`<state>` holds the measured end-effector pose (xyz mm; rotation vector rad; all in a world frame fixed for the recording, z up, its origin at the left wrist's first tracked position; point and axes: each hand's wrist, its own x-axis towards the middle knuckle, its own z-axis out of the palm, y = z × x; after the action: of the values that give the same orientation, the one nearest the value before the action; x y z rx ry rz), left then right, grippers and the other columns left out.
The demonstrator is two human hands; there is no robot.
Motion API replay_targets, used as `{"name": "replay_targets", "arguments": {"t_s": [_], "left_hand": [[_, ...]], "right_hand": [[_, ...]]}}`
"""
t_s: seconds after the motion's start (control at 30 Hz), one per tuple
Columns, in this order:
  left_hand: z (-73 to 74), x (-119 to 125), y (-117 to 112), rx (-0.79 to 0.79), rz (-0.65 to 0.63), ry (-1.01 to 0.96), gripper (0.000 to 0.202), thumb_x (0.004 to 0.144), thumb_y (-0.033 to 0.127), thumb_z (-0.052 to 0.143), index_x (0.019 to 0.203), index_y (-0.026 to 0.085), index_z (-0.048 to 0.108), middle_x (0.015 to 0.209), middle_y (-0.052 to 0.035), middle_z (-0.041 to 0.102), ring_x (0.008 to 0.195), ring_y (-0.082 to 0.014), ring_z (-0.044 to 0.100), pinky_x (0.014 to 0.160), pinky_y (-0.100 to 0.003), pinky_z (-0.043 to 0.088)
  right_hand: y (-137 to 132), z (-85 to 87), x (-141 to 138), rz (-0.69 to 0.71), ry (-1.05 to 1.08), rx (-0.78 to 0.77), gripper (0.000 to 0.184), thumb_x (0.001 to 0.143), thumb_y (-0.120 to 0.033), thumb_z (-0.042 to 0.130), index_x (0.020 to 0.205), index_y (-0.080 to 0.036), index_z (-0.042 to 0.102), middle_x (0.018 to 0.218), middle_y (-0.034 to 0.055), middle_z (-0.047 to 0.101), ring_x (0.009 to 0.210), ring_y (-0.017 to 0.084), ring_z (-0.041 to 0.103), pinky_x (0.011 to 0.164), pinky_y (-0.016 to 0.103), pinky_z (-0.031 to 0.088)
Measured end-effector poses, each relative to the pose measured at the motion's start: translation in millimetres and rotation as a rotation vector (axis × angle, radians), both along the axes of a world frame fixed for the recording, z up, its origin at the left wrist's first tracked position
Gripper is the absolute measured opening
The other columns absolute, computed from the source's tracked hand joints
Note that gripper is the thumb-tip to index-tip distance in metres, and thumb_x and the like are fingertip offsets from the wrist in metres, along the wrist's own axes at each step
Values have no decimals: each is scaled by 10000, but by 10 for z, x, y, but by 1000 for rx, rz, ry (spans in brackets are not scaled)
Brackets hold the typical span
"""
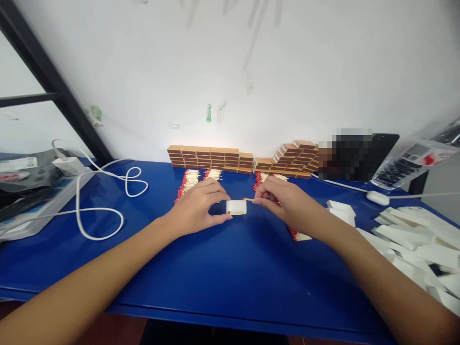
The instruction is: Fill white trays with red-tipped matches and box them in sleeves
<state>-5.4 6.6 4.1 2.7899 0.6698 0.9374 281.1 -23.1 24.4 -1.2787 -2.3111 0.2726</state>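
My left hand [199, 206] is closed on a small white matchbox tray [236, 207] held just above the blue table [215, 278]. My right hand [283, 201] pinches a few matchsticks [248, 199] whose ends point at the tray's right side. Under and behind my right hand lies a heap of red-tipped matches [298, 235]. More red-tipped match piles [187, 183] lie behind my left hand.
Brown matchboxes [210, 159] are stacked in rows along the white wall, with a leaning stack [293, 159] to the right. White empty box trays [413, 239] are piled at the right. A white cable [104, 211] loops at the left beside a charger and bags.
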Motion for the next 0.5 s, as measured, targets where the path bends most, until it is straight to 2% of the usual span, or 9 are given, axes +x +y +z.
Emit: {"name": "replay_targets", "arguments": {"t_s": [0.3, 0.5], "left_hand": [[-3, 42, -63, -50, 6, 17, 201, 946, 353, 813, 1090, 213, 788, 1064, -83, 775, 1037, -261, 682, 933, -428, 576], [-16, 45, -66, -41, -26, 21, 212, 947, 338, 815, 1108, 203, 784, 1075, -83, 772, 1060, -263, 680, 967, -438, 579]], "right_hand": [[-81, -180, -147, 82, -30, 17, 103, 1081, -277, 572, 1010, -235, 633, 1039, 70, 674, 899, 208, 637, 770, 338, 485], [-102, -210, -192, 93, -101, 43, 104, 1071, -224, 578, 986, -226, 637, 1021, 69, 673, 876, 207, 640, 743, 329, 479]]}}
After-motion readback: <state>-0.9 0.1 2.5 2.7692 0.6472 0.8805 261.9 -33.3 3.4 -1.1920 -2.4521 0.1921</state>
